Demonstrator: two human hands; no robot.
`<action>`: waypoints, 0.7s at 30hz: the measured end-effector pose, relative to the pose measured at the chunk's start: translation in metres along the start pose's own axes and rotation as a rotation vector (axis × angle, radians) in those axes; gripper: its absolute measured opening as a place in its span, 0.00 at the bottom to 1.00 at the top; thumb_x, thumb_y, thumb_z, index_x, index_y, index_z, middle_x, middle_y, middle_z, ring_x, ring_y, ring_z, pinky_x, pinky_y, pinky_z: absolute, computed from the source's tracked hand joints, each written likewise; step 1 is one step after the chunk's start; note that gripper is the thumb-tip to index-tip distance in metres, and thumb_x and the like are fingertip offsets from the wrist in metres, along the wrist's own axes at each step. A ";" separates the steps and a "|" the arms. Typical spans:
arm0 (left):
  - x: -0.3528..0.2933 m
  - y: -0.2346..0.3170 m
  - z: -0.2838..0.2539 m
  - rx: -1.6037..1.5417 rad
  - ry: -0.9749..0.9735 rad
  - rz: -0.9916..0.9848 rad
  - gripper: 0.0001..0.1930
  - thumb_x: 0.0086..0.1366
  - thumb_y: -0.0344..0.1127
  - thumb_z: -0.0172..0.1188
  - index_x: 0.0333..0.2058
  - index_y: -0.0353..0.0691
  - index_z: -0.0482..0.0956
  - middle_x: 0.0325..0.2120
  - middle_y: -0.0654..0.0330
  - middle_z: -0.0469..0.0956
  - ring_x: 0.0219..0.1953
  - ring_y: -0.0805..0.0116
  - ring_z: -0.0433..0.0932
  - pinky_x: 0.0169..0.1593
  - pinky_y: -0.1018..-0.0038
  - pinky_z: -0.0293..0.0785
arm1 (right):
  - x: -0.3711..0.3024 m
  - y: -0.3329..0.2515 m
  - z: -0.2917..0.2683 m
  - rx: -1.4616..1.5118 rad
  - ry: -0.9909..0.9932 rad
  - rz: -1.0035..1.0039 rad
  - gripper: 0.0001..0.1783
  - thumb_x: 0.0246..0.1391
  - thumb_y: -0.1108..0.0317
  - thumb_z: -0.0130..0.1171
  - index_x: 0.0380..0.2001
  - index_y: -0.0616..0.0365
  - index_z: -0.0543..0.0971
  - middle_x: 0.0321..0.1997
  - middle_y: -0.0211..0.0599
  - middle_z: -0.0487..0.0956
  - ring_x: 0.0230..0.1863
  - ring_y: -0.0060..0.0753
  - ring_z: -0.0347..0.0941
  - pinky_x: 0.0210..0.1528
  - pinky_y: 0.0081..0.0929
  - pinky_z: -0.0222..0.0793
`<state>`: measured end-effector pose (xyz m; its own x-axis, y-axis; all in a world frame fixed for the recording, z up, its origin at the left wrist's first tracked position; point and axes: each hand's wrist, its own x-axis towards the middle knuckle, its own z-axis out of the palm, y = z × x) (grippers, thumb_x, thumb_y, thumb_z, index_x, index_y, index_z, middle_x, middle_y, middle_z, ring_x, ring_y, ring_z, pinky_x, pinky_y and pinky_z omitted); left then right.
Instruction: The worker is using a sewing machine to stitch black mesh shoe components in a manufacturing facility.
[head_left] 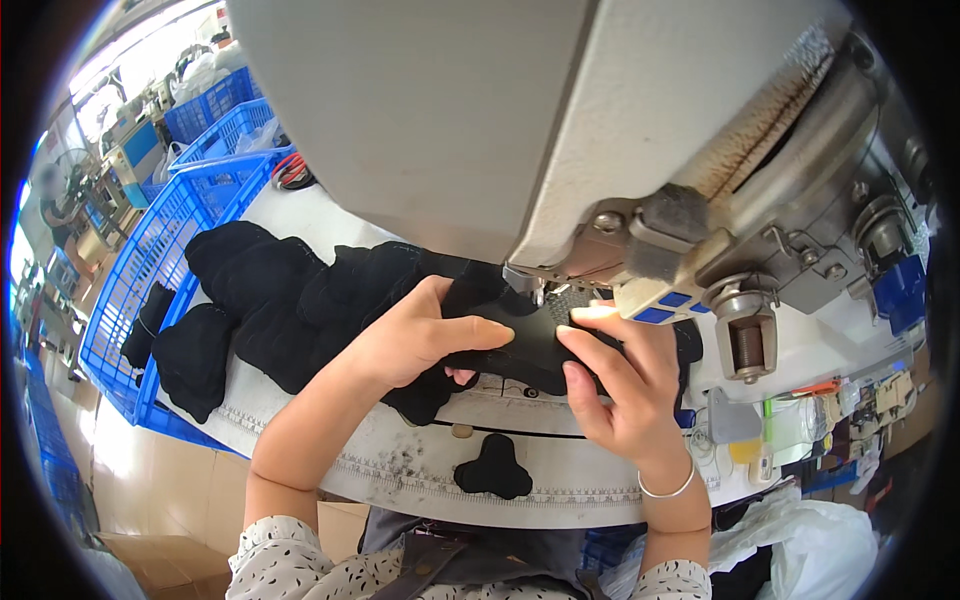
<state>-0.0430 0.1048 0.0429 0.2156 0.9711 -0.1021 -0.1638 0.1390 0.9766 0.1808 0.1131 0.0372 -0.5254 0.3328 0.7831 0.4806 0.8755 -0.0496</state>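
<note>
A black fabric piece (530, 355) lies under the needle area (541, 294) of a sewing machine (420, 110). My left hand (425, 335) grips its left part, with the thumb on top and the other fingers mostly hidden underneath. On the right, my right hand (630, 375) holds the cloth by its fingertips, close beside the needle; the thumb is at the cloth's near edge. Left of my left hand, a heap of black fabric pieces (300, 310) spreads over the white table (400, 470). Closer to me, a small three-lobed black piece (493, 468) lies flat.
Blue plastic crates (140, 300) stand along the table's left side, one with black cloth in it. Red cable (292, 172) lies behind the heap. Metal thread-tension parts (748, 340) jut out at the right. A white plastic bag (815, 540) sits at the lower right.
</note>
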 end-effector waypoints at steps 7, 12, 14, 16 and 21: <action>0.001 0.003 -0.003 -0.016 -0.013 -0.014 0.17 0.54 0.30 0.65 0.40 0.29 0.72 0.24 0.59 0.76 0.18 0.75 0.72 0.19 0.80 0.67 | -0.002 0.004 0.007 -0.050 0.049 -0.080 0.14 0.42 0.71 0.61 0.37 0.58 0.81 0.40 0.38 0.77 0.41 0.42 0.74 0.42 0.36 0.65; 0.009 0.007 -0.007 0.007 -0.052 -0.015 0.18 0.54 0.30 0.64 0.42 0.29 0.72 0.25 0.59 0.76 0.18 0.76 0.71 0.19 0.81 0.67 | -0.003 0.002 0.009 -0.079 0.044 -0.064 0.15 0.43 0.70 0.61 0.38 0.59 0.80 0.41 0.38 0.77 0.41 0.41 0.74 0.41 0.34 0.64; 0.014 0.009 -0.011 0.013 -0.121 -0.018 0.18 0.54 0.29 0.63 0.42 0.29 0.72 0.26 0.59 0.76 0.18 0.76 0.71 0.19 0.81 0.67 | -0.003 0.002 0.010 -0.085 0.051 -0.070 0.15 0.44 0.70 0.61 0.39 0.59 0.80 0.41 0.39 0.77 0.41 0.41 0.74 0.40 0.34 0.64; 0.016 0.010 -0.013 0.015 -0.145 0.019 0.18 0.54 0.28 0.62 0.43 0.29 0.73 0.25 0.59 0.76 0.17 0.76 0.70 0.18 0.81 0.66 | -0.004 0.002 0.010 -0.098 0.042 -0.064 0.15 0.44 0.70 0.61 0.39 0.59 0.80 0.41 0.39 0.77 0.41 0.41 0.74 0.40 0.34 0.64; 0.020 0.013 -0.014 0.049 -0.130 0.058 0.17 0.49 0.30 0.64 0.38 0.27 0.77 0.23 0.55 0.78 0.17 0.71 0.73 0.17 0.78 0.65 | -0.005 0.003 0.011 -0.137 0.031 -0.049 0.16 0.44 0.70 0.61 0.39 0.59 0.80 0.41 0.39 0.77 0.41 0.41 0.74 0.41 0.34 0.64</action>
<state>-0.0544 0.1288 0.0506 0.3306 0.9435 -0.0227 -0.1336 0.0706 0.9885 0.1774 0.1176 0.0266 -0.5292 0.2783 0.8016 0.5479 0.8334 0.0724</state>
